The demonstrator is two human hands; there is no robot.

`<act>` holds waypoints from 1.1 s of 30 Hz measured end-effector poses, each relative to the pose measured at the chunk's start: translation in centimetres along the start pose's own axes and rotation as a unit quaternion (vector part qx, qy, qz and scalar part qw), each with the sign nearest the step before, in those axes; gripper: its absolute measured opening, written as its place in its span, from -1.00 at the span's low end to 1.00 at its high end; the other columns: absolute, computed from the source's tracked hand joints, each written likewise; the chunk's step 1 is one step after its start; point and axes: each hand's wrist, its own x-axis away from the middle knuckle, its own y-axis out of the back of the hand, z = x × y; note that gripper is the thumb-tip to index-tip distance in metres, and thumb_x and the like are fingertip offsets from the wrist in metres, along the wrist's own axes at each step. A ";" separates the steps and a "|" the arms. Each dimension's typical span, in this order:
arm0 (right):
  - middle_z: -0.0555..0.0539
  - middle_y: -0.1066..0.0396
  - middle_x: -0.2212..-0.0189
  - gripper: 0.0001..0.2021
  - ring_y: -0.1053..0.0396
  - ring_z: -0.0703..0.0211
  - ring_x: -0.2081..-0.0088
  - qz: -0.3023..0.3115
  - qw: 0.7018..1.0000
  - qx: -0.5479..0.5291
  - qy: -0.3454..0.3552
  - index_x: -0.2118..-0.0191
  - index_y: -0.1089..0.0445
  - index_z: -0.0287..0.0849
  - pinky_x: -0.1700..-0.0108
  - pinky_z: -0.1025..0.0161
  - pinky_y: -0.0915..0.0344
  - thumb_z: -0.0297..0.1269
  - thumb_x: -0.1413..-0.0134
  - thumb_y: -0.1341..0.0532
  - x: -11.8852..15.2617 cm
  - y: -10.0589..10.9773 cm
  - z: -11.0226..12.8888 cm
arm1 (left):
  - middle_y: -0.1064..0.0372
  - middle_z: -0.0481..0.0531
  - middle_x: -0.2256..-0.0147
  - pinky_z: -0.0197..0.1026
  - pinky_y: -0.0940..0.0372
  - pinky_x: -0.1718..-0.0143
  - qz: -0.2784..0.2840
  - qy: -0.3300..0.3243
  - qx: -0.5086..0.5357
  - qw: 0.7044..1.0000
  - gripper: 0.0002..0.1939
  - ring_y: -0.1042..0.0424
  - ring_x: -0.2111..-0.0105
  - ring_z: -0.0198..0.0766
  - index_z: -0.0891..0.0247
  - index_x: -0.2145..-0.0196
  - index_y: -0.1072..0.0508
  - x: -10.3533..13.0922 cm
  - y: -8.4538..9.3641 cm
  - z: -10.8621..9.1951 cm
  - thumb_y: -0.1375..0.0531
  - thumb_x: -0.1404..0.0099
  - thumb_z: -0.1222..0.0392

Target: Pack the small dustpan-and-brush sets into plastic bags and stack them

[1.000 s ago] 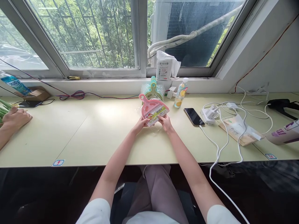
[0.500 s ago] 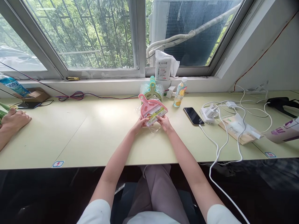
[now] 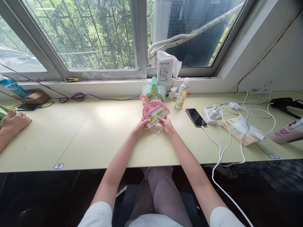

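Both hands hold a pink dustpan-and-brush set (image 3: 153, 108) in clear wrapping, with a green and white label across its lower part. My left hand (image 3: 141, 125) grips its lower left edge, thumb on the label. At the lower right edge, my right hand (image 3: 166, 124) pinches it in the same way. The set is held tilted just over the pale table (image 3: 99, 138), its handle pointing up and left. Right behind it stands a wrapped stack of green dustpans (image 3: 154, 88) against the wall below the window.
Right of the hands are a drink bottle (image 3: 182, 93), a phone (image 3: 196, 117) on a white cable, a power strip (image 3: 210, 116) and a tissue pack (image 3: 243, 130). Another person's hand (image 3: 15, 123) rests at the far left, near a cardboard box (image 3: 38, 96).
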 end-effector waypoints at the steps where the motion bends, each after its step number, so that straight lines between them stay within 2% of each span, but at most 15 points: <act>1: -0.03 -0.54 0.21 -0.72 -0.50 0.13 0.16 -0.002 1.000 -0.001 0.000 0.26 -0.41 -0.16 -0.02 0.11 -0.46 -0.37 0.17 -0.40 0.0 0.0 0.0 | -0.33 0.17 -0.11 0.10 -0.41 0.09 0.000 0.000 -0.002 1.000 -0.26 -0.54 0.29 -0.11 0.08 -0.24 -0.11 0.1 -0.1 -0.1 -0.26 -0.14 0.12; 9: -0.03 -0.54 0.23 -0.75 -0.50 0.13 0.17 -0.017 1.000 -0.003 -0.005 0.28 -0.39 -0.16 0.02 0.14 -0.48 -0.42 0.16 -0.38 0.1 -0.3 0.1 | -0.35 0.16 -0.09 0.05 -0.44 0.11 -0.006 0.003 0.001 1.000 -0.21 -0.52 0.20 -0.08 0.07 -0.27 -0.07 0.4 -0.5 -0.7 -0.27 -0.13 0.13; 13: -0.02 -0.54 0.25 -0.75 -0.51 0.14 0.18 -0.017 1.000 -0.004 -0.005 0.27 -0.39 -0.16 0.05 0.17 -0.50 -0.43 0.16 -0.37 0.2 -0.3 0.1 | -0.35 0.16 -0.09 0.03 -0.46 0.15 0.002 0.005 -0.003 1.000 -0.21 -0.53 0.22 -0.11 0.06 -0.28 -0.05 0.7 -0.6 -1.0 -0.26 -0.14 0.15; 18: -0.01 -0.54 0.26 -0.76 -0.51 0.16 0.19 -0.015 1.000 -0.007 -0.004 0.28 -0.39 -0.15 0.09 0.19 -0.51 -0.44 0.15 -0.37 0.2 -0.3 0.1 | -0.37 0.15 -0.07 0.05 -0.46 0.15 -0.002 0.007 0.000 1.000 -0.22 -0.53 0.22 -0.11 0.05 -0.28 -0.05 0.9 -0.7 -1.2 -0.25 -0.16 0.18; 26: -0.03 -0.54 0.25 -0.77 -0.51 0.17 0.20 -0.017 1.000 -0.009 -0.010 0.26 -0.41 -0.18 0.10 0.24 -0.51 -0.47 0.12 -0.34 0.3 -0.4 0.1 | -0.31 0.16 -0.12 0.10 -0.46 0.12 -0.009 -0.001 0.022 1.000 -0.24 -0.48 0.10 -0.06 0.08 -0.25 -0.08 0.7 -0.8 -1.0 -0.27 -0.14 0.20; 33: -0.01 -0.54 0.26 -0.76 -0.51 0.19 0.21 -0.014 1.000 -0.011 -0.004 0.26 -0.40 -0.17 0.10 0.23 -0.50 -0.47 0.13 -0.34 0.1 -0.3 -0.1 | -0.29 0.18 -0.13 0.09 -0.45 0.12 -0.001 0.000 0.017 1.000 -0.24 -0.49 0.14 -0.07 0.11 -0.25 -0.09 0.7 -0.7 -0.9 -0.27 -0.14 0.17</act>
